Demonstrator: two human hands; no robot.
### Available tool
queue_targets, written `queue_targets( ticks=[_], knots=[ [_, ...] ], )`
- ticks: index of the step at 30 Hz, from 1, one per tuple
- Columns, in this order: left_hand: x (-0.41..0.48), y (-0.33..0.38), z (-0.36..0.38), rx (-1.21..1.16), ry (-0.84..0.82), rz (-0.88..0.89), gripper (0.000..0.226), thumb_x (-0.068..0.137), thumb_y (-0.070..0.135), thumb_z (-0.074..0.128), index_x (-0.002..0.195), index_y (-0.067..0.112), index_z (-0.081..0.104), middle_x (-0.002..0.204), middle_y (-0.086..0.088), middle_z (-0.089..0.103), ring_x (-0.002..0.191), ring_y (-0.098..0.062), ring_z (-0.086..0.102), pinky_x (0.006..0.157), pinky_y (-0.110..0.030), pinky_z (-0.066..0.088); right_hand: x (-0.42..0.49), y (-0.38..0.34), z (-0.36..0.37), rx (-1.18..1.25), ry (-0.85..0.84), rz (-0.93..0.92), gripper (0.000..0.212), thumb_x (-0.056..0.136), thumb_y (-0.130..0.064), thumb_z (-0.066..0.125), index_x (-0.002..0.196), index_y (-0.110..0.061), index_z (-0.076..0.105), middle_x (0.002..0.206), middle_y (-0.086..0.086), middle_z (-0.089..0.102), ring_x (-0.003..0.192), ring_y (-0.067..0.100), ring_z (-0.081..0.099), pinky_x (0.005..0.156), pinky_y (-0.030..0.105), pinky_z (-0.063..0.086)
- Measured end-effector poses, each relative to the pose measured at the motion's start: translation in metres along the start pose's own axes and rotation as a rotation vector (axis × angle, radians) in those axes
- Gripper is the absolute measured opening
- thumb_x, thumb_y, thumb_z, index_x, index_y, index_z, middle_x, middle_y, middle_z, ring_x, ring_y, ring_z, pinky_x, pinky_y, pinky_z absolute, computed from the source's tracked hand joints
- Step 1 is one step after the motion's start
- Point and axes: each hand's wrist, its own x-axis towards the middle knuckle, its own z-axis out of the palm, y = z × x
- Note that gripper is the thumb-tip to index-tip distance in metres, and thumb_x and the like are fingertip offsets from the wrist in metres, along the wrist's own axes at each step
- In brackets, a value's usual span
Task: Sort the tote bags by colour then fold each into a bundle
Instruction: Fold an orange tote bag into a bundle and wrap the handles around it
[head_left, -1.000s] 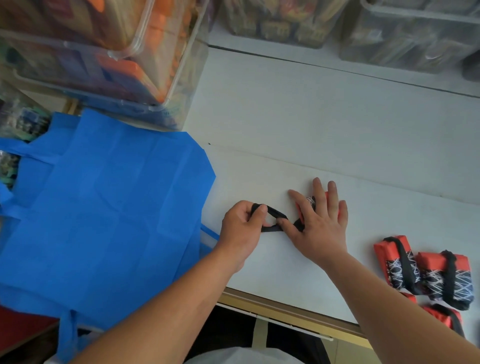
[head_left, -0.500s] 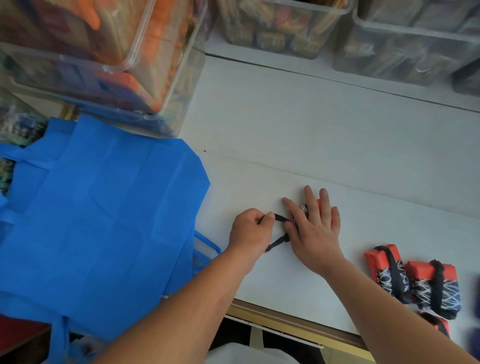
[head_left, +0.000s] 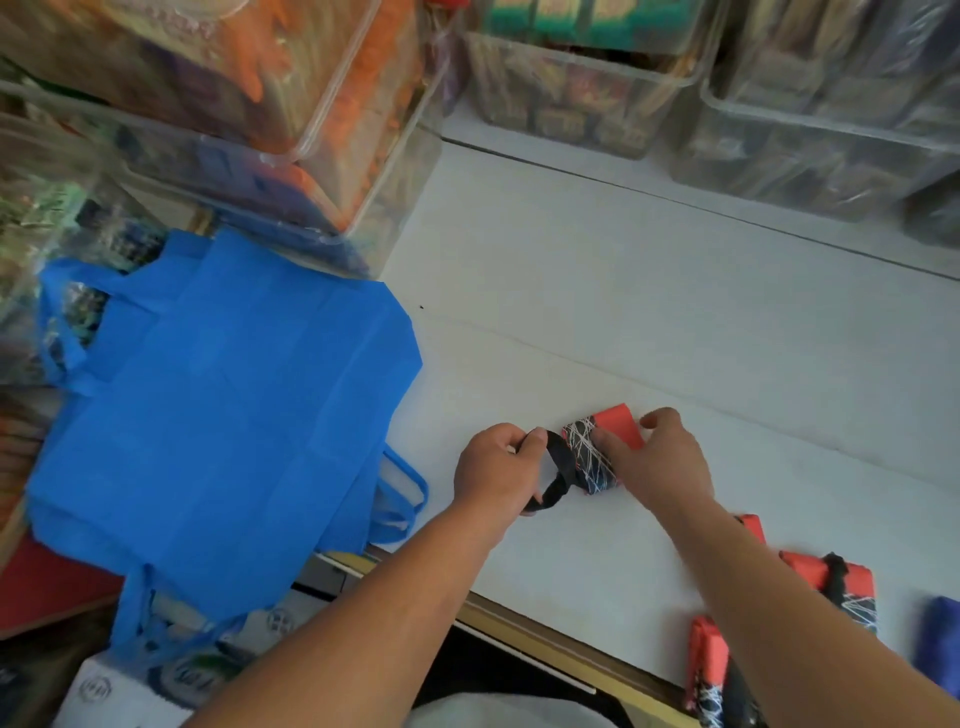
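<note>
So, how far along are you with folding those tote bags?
Done: at least two red patterned bundles lie folded at lower right. In hand: the right hand holds another red bundle while the left hand grips its black strap, not yet wrapped round. Left: the blue tote bags lie flat and unfolded on the left.

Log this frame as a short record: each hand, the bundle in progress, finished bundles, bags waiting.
left hand: grips the black strap, looped beside the bundle
right hand: holds the red patterned bundle on the white table
wrap state: strap not yet around the bundle
finished bundles: red, strapped, at near right
blue tote bag: unfolded, flat, at left
</note>
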Motion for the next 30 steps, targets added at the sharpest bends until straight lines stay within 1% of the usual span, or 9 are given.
queue_targets(
  ticks=[4, 6, 9, 11, 15, 19, 24, 27, 30],
  knots=[
    [-0.004, 0.0, -0.002, -0.057, 0.025, -0.002, 0.04, 0.093, 0.052, 0.067, 0.08, 0.013, 0.065, 0.069, -0.016, 0.068, 0.063, -0.027, 0.065, 0.049, -0.039, 0.06, 0.003, -0.003, -0.001, 0.389, -0.114, 0.123, 0.044, 0.082, -0.036, 0.085, 0.098, 0.001, 0.068, 0.081, 0.011, 0.069, 0.076, 0.031, 0.07, 0.079, 0.048, 0.062],
    [-0.01, 0.001, -0.009, -0.103, 0.016, -0.033, 0.036, 0.095, 0.046, 0.068, 0.084, 0.011, 0.064, 0.065, -0.013, 0.068, 0.064, -0.028, 0.067, 0.052, -0.04, 0.061, -0.003, -0.001, -0.005, 0.502, -0.15, 0.093, 0.035, 0.083, -0.029, 0.085, 0.098, -0.001, 0.069, 0.083, 0.012, 0.07, 0.08, 0.033, 0.072, 0.08, 0.053, 0.062],
    [-0.023, 0.008, -0.02, -0.123, -0.016, -0.06, 0.035, 0.096, 0.04, 0.069, 0.086, 0.008, 0.065, 0.06, -0.008, 0.066, 0.058, -0.025, 0.066, 0.053, -0.039, 0.061, -0.029, 0.002, -0.027, 0.522, -0.131, -0.121, 0.025, 0.085, -0.025, 0.082, 0.102, -0.015, 0.066, 0.093, 0.007, 0.071, 0.088, 0.029, 0.071, 0.074, 0.042, 0.061],
    [-0.034, 0.017, -0.026, -0.111, -0.034, -0.056, 0.034, 0.097, 0.037, 0.069, 0.088, 0.004, 0.066, 0.059, -0.007, 0.063, 0.051, -0.022, 0.064, 0.052, -0.037, 0.06, -0.055, 0.002, -0.053, 0.515, -0.108, -0.287, 0.022, 0.086, -0.021, 0.081, 0.101, -0.021, 0.066, 0.092, 0.001, 0.072, 0.085, 0.02, 0.069, 0.066, 0.027, 0.053],
    [-0.065, 0.044, -0.025, 0.0, -0.151, -0.024, 0.03, 0.095, 0.033, 0.072, 0.086, 0.005, 0.067, 0.064, -0.008, 0.06, 0.048, -0.018, 0.06, 0.05, -0.032, 0.057, -0.106, 0.017, -0.1, 0.417, -0.148, -0.605, 0.028, 0.081, -0.012, 0.085, 0.095, -0.024, 0.063, 0.083, -0.012, 0.072, 0.074, 0.005, 0.067, 0.063, 0.014, 0.047],
    [-0.099, 0.072, -0.01, 0.062, -0.263, 0.144, 0.034, 0.093, 0.036, 0.074, 0.087, 0.004, 0.066, 0.066, -0.008, 0.058, 0.052, -0.019, 0.057, 0.047, -0.03, 0.053, -0.133, 0.034, -0.121, 0.142, -0.051, -0.92, 0.028, 0.079, -0.038, 0.083, 0.096, -0.037, 0.061, 0.09, -0.015, 0.066, 0.078, 0.011, 0.062, 0.066, 0.018, 0.045],
    [-0.148, 0.092, 0.0, 0.146, -0.399, 0.376, 0.017, 0.097, 0.033, 0.068, 0.094, 0.017, 0.073, 0.072, 0.001, 0.068, 0.061, -0.017, 0.069, 0.062, -0.039, 0.064, -0.156, 0.046, -0.139, 0.182, 0.145, -0.884, 0.026, 0.076, -0.053, 0.076, 0.096, -0.042, 0.063, 0.091, -0.022, 0.064, 0.085, 0.008, 0.061, 0.067, 0.021, 0.044],
    [-0.17, 0.096, -0.003, 0.104, -0.428, 0.382, 0.023, 0.104, 0.033, 0.057, 0.1, 0.018, 0.074, 0.089, -0.008, 0.074, 0.075, -0.023, 0.074, 0.066, -0.038, 0.064, -0.172, 0.045, -0.143, 0.379, 0.164, -0.753, 0.03, 0.074, -0.03, 0.091, 0.089, -0.04, 0.067, 0.085, -0.018, 0.067, 0.078, 0.007, 0.064, 0.064, 0.015, 0.044],
    [-0.186, 0.094, -0.005, 0.01, -0.471, 0.339, 0.029, 0.108, 0.032, 0.049, 0.106, 0.016, 0.073, 0.104, -0.013, 0.074, 0.087, -0.021, 0.075, 0.07, -0.038, 0.064, -0.183, 0.044, -0.144, 0.531, 0.154, -0.677, 0.032, 0.072, -0.018, 0.092, 0.094, -0.028, 0.071, 0.082, -0.015, 0.07, 0.076, 0.005, 0.066, 0.062, 0.01, 0.045]
  ],
)
